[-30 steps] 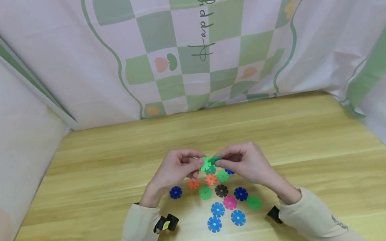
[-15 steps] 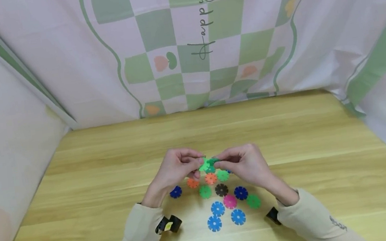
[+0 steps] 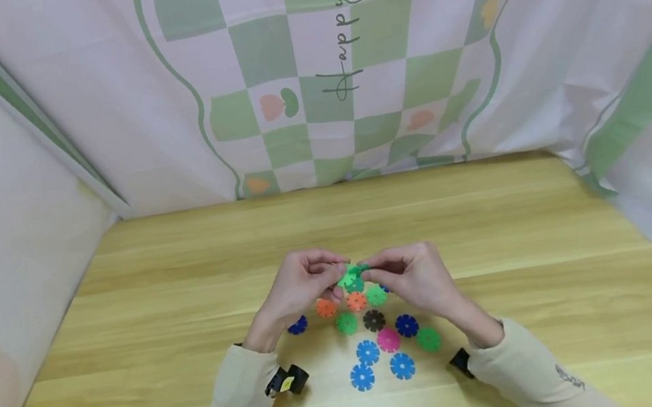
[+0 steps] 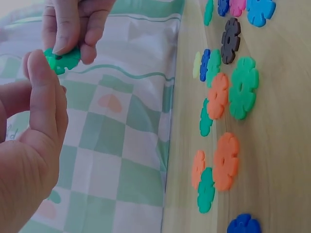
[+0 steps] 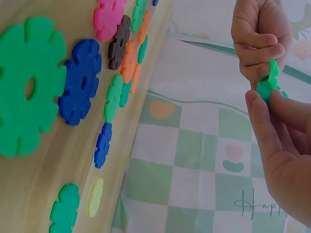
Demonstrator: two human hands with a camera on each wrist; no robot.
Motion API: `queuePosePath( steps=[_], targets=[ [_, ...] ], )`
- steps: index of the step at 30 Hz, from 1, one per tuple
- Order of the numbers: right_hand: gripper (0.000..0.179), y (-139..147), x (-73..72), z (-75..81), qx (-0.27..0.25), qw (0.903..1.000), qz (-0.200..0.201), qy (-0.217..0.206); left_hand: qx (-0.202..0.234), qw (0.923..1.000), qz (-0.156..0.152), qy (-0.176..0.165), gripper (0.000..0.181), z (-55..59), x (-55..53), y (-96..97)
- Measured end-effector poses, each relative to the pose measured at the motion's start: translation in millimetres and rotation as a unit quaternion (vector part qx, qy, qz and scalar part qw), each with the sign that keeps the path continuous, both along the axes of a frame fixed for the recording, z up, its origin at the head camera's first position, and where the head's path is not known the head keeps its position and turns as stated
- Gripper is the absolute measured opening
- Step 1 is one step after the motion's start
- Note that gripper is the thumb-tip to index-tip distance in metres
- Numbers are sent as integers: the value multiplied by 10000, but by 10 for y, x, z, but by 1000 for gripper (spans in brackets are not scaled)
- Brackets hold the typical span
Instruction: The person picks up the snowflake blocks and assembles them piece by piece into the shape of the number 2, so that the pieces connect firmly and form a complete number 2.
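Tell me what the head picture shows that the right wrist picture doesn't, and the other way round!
Only the head view shows three light blue notched round plastic discs and the person's cream cloth sleeves.

Only the right wrist view shows a thin pale yellow plastic disc.

Both show a pink notched plastic disc, a black notched plastic disc, and the left hand pinching a bright green plastic disc while the right hand pinches a darker green plastic disc.
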State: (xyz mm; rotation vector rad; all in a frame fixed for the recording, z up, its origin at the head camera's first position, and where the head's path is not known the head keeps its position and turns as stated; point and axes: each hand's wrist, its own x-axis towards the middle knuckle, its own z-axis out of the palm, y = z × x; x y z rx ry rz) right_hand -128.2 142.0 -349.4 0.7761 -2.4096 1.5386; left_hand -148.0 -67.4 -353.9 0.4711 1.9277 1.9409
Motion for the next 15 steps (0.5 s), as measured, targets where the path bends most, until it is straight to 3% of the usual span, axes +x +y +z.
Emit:
queuePosePath(
  steps=[11, 15],
  targets=[
    [9, 27, -31, -9, 109, 9993, 115, -324, 33, 9990, -435, -10, 27, 19, 2, -35],
    [16, 72, -47, 12, 211, 9966, 261, -755, -16, 9985, -537, 49, 29, 24, -11, -64]
  ],
)
